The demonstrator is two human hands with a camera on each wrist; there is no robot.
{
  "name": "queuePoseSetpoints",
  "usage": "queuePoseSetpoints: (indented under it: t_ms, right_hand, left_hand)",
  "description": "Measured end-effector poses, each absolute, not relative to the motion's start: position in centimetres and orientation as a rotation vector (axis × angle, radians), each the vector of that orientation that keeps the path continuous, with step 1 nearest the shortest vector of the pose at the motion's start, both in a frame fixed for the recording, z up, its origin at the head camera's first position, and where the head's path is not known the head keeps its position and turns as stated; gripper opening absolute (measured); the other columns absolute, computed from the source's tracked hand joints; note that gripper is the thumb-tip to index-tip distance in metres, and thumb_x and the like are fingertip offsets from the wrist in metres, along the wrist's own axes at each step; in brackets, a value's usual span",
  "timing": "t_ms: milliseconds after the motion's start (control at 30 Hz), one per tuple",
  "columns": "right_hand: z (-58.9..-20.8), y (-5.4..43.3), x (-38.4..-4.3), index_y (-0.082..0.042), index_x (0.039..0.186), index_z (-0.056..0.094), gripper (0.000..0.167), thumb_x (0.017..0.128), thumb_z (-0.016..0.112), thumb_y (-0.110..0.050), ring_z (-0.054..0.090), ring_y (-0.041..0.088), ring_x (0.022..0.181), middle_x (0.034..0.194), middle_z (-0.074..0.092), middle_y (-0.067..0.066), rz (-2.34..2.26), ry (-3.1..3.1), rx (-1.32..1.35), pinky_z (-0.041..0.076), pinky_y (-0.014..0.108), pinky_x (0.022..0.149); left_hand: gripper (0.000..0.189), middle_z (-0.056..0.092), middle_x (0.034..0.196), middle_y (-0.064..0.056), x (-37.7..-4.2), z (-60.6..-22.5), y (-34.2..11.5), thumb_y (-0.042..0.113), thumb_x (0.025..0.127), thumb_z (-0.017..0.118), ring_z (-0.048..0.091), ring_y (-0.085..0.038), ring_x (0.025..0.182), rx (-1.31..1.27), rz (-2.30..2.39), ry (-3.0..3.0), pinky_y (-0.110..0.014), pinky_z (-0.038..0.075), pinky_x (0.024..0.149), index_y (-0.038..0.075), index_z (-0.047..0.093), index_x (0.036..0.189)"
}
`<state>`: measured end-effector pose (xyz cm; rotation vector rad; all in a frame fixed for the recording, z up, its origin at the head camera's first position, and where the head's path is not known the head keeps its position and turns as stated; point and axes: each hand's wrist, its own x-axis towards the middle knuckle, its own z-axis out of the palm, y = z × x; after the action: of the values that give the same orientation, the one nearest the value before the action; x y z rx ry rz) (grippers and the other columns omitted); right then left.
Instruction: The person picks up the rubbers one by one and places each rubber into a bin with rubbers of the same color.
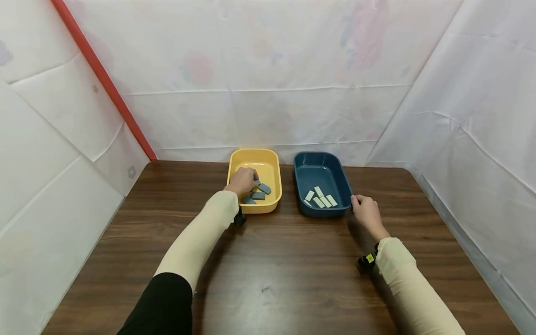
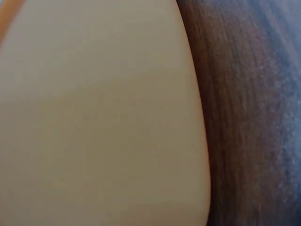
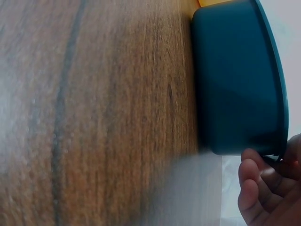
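Observation:
My left hand [image 1: 244,180] reaches over the near-left side of a yellow plastic bin [image 1: 273,204], fingers bent down among several grey-blue flat blocks [image 1: 264,188]. I cannot tell whether the fingertips grip a block. In the left wrist view the bin's yellow outer wall [image 2: 103,122] fills most of the picture. At the near-right corner of a dark blue bin [image 1: 322,174], my right hand [image 1: 366,214] pinches the rim, with curled fingers [image 3: 250,186] below it in the right wrist view. Several cream-coloured small blocks [image 1: 319,202] lie in the near half of the blue bin.
Both bins stand side by side near the back edge of a brown wood-grain table [image 1: 268,270], a narrow gap between them. White patterned sheeting [image 1: 259,70] hangs behind and on both sides. A red strip [image 1: 104,79] runs down the left corner.

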<state>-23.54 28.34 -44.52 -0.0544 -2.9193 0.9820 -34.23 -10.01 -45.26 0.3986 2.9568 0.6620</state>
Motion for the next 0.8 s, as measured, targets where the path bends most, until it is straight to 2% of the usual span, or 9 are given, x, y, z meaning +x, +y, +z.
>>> queuePoseSetpoints:
  t_ms: [100,267,400,567,800]
  right_hand:
    - [-44.4,28.4,-23.7,0.003,0.094,0.067,0.044,0.106,0.036,-0.025,0.056,0.021,0.062,0.080,0.069,0.022,0.985,-2.916,-0.050,0.042,0.031,0.060]
    - [-44.1,28.8,-23.8,0.005,0.100,0.067,0.043,0.106,0.037,-0.025,0.057,0.019,0.063,0.081,0.069,0.022,0.986,-2.913,-0.049,0.043,0.031,0.060]
    - [-44.1,29.1,-23.8,0.006,0.101,0.067,0.044,0.106,0.037,-0.026,0.055,0.017,0.060,0.081,0.069,0.023,1.006,-2.904,-0.053,0.042,0.030,0.059]
    - [-44.1,29.4,-23.9,0.006,0.102,0.067,0.047,0.106,0.036,-0.028,0.055,0.017,0.060,0.082,0.069,0.024,1.014,-2.908,-0.063,0.042,0.030,0.058]
    - [-44.3,29.4,-24.2,0.006,0.107,0.069,0.046,0.105,0.039,-0.029,0.063,0.025,0.072,0.084,0.071,0.021,0.992,-2.880,-0.101,0.045,0.031,0.062]
  left_hand:
    - [0.019,0.070,0.109,-0.010,-34.2,-45.4,-10.1,0.015,0.091,0.063,0.062,-0.027,0.099,0.410,0.672,2.976,-0.039,0.053,0.084,0.007,0.072,0.105]
    - [0.017,0.071,0.108,-0.007,-33.9,-45.0,-9.8,0.018,0.093,0.063,0.056,-0.031,0.108,0.399,0.699,2.976,-0.042,0.049,0.093,0.009,0.074,0.103]
    - [0.023,0.070,0.114,-0.009,-33.2,-44.2,-9.5,0.021,0.094,0.065,0.055,-0.032,0.112,0.433,0.670,2.992,-0.044,0.046,0.099,0.006,0.072,0.110]
    - [0.037,0.063,0.121,-0.016,-32.2,-43.3,-9.2,0.023,0.093,0.066,0.055,-0.034,0.114,0.480,0.606,3.050,-0.044,0.044,0.101,0.002,0.064,0.124]
    - [0.038,0.060,0.124,-0.017,-30.9,-42.7,-9.4,0.021,0.094,0.062,0.053,-0.036,0.117,0.455,0.645,3.109,-0.046,0.045,0.100,0.000,0.063,0.125]
